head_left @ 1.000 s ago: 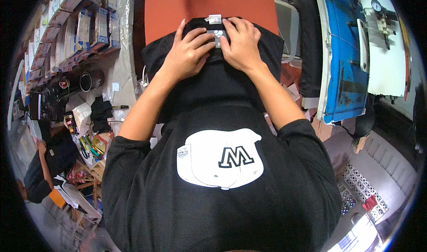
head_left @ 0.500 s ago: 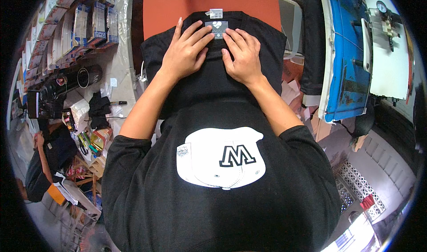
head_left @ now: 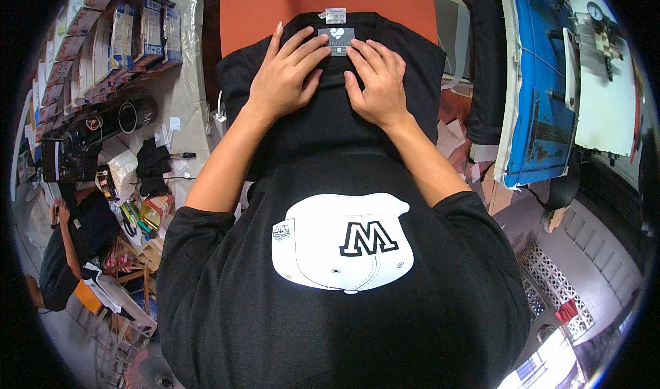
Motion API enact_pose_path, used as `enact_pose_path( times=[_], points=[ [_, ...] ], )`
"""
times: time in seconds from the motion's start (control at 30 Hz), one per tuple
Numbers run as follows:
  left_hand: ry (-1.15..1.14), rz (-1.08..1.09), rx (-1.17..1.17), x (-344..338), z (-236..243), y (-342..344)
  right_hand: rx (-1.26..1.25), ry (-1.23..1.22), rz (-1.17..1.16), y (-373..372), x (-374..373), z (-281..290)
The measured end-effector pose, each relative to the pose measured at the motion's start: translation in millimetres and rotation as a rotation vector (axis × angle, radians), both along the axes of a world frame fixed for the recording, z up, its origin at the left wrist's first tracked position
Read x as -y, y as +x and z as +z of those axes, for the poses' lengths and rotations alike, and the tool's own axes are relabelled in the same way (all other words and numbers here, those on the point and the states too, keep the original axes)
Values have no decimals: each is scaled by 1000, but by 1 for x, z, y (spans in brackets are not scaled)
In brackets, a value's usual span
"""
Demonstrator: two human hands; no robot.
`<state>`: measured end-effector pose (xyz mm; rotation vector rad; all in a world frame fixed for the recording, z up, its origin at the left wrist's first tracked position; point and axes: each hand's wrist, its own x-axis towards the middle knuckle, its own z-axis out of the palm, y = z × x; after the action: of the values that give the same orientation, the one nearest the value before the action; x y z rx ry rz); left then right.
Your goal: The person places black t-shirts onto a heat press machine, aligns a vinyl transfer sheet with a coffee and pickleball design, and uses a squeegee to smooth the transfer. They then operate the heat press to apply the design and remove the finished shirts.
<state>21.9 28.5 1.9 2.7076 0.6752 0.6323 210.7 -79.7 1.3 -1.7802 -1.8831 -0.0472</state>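
One grey rectangular label (head_left: 338,42) on flat black cloth garment (head_left: 330,117), flanked: left hand (head_left: 285,80) spread-fingered, right hand (head_left: 378,83) fingers closer together; uneven dragging could rumple the cloth imo.

Spread garment (head_left: 330,110) plain black; neck label (head_left: 337,42) grey with white heart-like mark; collar tag (head_left: 335,16) white. Board (head_left: 271,7) orange-red. Worn T-shirt (head_left: 344,341) black, cap print (head_left: 320,245) white, letter (head_left: 369,239) black-outlined. Machine panel (head_left: 540,104) blue, dark blotches. Stacked boxes (head_left: 152,31) white with blue patches.
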Motion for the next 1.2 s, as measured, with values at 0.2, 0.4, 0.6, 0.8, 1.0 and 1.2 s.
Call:
enact_pose_path(
  times=[0.2, 0.4, 0.6, 0.8, 1.0, 1.2],
  points=[
    [-25, -14, 9, 0, -1, -1, -12, -4, 5, 0, 0, 0],
    [-26, -10, 31, 1, -1, -1, -27, 5, -1, 0, 1, 0],
    [12, 102, 16, -7, 11, 24, -42, 1, -56, -3, -21, 14],
    [-44, 319, 400, -34, 37, 2, 173, 336, -237, 92, -3, 97],
    [-290, 548, 183, 19, 41, -118, 347, 380, -1205, 324, 218, 171],
    [-498, 993, -59, 59, 21, -174, 392, -145, -1187, 352, 242, 163]
  ],
)
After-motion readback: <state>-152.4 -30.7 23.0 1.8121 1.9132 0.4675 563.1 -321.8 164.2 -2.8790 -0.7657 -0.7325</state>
